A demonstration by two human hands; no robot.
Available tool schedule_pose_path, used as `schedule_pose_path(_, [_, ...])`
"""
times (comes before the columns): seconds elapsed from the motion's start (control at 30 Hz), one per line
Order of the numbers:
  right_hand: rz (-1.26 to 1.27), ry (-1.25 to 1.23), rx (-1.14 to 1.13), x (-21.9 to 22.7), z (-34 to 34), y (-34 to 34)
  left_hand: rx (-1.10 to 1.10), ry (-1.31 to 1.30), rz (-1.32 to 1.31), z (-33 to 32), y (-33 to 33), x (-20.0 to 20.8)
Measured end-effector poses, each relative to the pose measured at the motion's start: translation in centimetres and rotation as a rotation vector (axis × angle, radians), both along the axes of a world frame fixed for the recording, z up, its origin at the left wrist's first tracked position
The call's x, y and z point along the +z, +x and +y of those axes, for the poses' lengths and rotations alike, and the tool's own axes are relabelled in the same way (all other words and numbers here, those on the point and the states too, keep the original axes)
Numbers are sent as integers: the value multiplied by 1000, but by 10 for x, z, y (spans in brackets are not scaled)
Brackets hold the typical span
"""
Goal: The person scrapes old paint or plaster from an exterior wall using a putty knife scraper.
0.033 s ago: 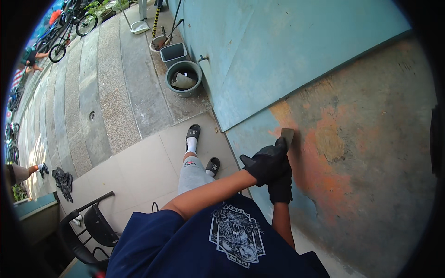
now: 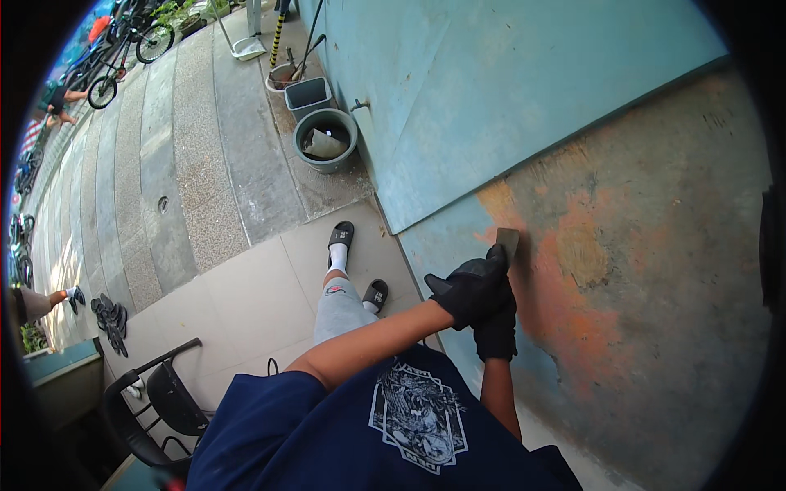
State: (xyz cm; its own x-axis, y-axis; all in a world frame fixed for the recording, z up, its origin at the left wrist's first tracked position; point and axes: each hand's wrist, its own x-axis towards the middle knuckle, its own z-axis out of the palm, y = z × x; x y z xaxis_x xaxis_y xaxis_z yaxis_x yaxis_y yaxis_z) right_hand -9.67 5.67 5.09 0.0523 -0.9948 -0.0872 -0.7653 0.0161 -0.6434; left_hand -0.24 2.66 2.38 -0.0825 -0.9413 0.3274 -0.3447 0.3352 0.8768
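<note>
Against the wall, on its orange patch: scraper blade | left hand gloved black, clenched over scraper's handle | right hand gloved, gripping just beneath, touching left | round bucket well apart on pavement

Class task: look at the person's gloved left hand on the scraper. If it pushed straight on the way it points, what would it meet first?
The black-gloved left hand points up along the wall, so it would probably first meet the flat grey scraper blade already against the worn orange patch; depth is unclear.
</note>
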Motion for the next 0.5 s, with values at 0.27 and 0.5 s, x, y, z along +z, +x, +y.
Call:
schedule_pose_path(0.27, [25, -226, 59, -20, -15, 22, -61, -4, -26, -26, 29, -6])
schedule_pose_path(0.5, [89, 134, -40, -32, -32, 12, -65, -15, -43, -48, 31, -18])
